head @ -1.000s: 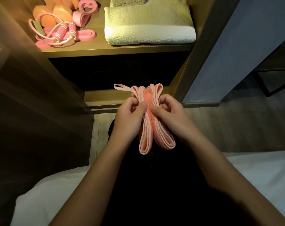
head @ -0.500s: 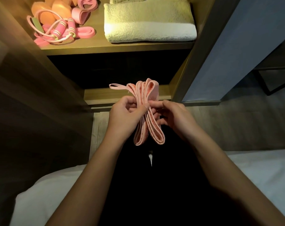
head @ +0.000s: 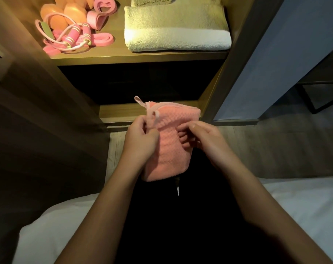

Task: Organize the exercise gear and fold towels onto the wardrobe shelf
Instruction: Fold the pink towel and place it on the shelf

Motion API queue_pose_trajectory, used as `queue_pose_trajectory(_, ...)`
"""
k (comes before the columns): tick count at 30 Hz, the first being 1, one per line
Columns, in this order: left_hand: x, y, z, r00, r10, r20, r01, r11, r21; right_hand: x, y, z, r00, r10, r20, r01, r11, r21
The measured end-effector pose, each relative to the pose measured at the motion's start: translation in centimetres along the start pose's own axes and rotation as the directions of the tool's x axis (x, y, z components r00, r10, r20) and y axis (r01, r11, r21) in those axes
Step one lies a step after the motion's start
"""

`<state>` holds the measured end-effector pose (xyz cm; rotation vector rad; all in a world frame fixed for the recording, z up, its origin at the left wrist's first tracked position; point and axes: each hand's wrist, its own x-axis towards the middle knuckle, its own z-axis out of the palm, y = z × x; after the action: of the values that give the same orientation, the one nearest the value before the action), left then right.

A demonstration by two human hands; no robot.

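Note:
A small pink waffle towel [head: 169,151], folded into a flat rectangle with a hanging loop at its top left corner, is held in front of me above my dark lap. My left hand [head: 141,141] grips its left edge by the loop. My right hand [head: 203,140] pinches its right side with curled fingers. On the lit wardrobe shelf [head: 142,57] above lie a folded cream towel [head: 177,29] on the right and pink exercise gear on the left: a jump rope [head: 74,37], resistance bands [head: 100,16] and orange dumbbells [head: 66,14].
A dark open compartment lies under the lit shelf, with a lower wooden shelf [head: 120,111] just behind the towel. A grey door panel [head: 285,60] stands to the right. White bedding [head: 305,202] spreads on both sides of my lap.
The towel was held edge-on as a bundle of folds; it has turned so its flat face shows. Both hands shifted to its sides and rose slightly.

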<state>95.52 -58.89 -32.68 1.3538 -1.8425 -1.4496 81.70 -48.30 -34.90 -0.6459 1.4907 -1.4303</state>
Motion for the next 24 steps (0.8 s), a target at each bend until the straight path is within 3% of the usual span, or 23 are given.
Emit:
queue_pose_trajectory(4,0.4,-0.5,-1.6,0.989,0.138,-0.051,-0.138,0.99,0.0,-0.4,-0.7,-0.5,0.974,-0.175,-0.14,0.132,0.952,-0.275)
queue_pose_trajectory(8,0.7,-0.9,-3.2,0.912,0.403,-0.075,-0.405,0.914,-0.014,-0.3,-1.6,-0.9,0.952,-0.297,-0.07,0.223,0.833,-0.506)
queue_pose_trajectory(16,1.4,-1.0,-5.2,0.76,0.649,0.022,-0.648,0.756,0.094,0.4,-2.9,-1.6,0.938,-0.274,0.21,0.345,0.707,-0.617)
queue_pose_trajectory(19,1.7,-1.1,-5.7,0.73,0.683,0.032,-0.678,0.718,0.155,1.0,-3.4,-1.6,0.922,-0.195,0.336,0.374,0.679,-0.632)
queue_pose_trajectory(22,2.3,-1.5,-6.8,0.684,0.728,-0.039,-0.69,0.664,0.29,1.5,-3.3,-2.2,0.926,-0.151,0.347,0.369,0.57,-0.734)
queue_pose_trajectory(24,2.7,-1.9,-7.2,0.698,0.712,-0.073,-0.652,0.675,0.345,1.4,-3.1,-2.4,0.927,-0.163,0.337,0.371,0.526,-0.765)
